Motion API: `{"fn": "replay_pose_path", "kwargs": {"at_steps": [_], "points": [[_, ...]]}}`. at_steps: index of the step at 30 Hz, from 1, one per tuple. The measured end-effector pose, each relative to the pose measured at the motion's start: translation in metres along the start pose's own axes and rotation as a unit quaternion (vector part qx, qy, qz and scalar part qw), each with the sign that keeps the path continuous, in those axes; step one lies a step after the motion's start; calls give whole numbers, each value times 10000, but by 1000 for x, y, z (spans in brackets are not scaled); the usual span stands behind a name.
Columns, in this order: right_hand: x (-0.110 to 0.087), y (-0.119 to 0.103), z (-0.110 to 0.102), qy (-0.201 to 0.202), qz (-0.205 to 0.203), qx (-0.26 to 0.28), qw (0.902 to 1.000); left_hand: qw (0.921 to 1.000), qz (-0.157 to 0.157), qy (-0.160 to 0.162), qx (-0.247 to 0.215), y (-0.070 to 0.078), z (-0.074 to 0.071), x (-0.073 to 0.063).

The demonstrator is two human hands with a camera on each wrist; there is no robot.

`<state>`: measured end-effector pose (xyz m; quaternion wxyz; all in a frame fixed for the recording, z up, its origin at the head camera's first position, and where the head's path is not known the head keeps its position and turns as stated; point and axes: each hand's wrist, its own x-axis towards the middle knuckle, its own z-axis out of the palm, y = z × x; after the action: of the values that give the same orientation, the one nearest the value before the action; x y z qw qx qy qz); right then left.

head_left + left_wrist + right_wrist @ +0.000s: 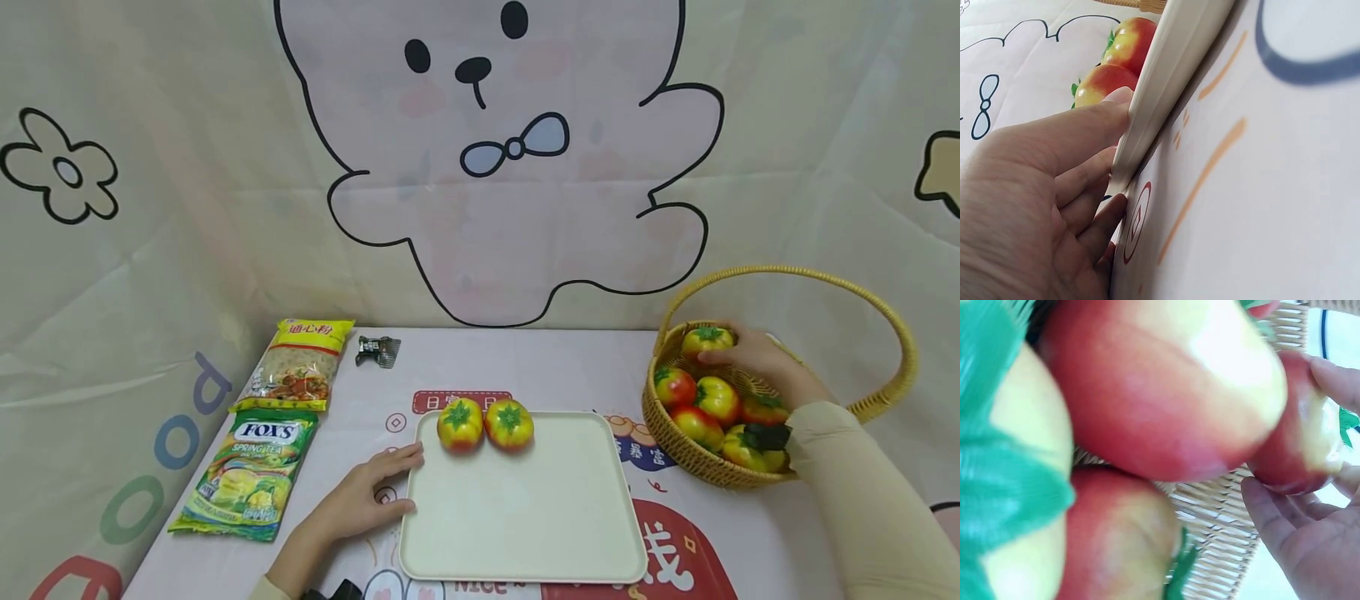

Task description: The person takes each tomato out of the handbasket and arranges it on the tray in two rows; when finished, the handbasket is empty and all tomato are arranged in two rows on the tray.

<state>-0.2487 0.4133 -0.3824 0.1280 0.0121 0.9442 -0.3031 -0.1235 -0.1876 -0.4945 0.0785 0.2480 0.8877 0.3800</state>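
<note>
My right hand [768, 362] reaches into a wicker basket [675, 442] on the right and grips a red and yellow tomato [705, 340] with a green leafy top. In the right wrist view, thumb and fingers lie round this tomato [1300, 437], beside the larger-looking tomato [1166, 387] up close. Several more tomatoes [717, 400] fill the basket. At the left edge of a cream tray [525, 517], my left hand [367, 496] rests with fingers extended, fingertips against the rim. Two tomatoes [460, 425] sit side by side at the tray's far left.
A yellow-topped bag of pasta [300, 362] and a green candy bag [247, 475] lie on the left of the table. A small dark wrapped piece [377, 351] lies near the back. The basket's tall handle [795, 270] arches above the right forearm. A patterned cloth hangs behind.
</note>
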Motion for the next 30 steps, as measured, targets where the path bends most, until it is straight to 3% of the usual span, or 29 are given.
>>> {"fn": "replay_pose_path", "kwargs": {"at_steps": [9,17,24,30], "points": [[-17,-24,-8,122,-288,258,9992,9999,99,23,35,-1,-1,0],[-40,-46,-7,304,-724,90,9969,10000,33,31,38,-2,-1,0],[-61,-60,5,412,-1132,-23,9927,10000,29,45,11,-1,-1,0],[-72,-71,27,414,-1391,297,9890,10000,32,49,15,0,-1,0]]}}
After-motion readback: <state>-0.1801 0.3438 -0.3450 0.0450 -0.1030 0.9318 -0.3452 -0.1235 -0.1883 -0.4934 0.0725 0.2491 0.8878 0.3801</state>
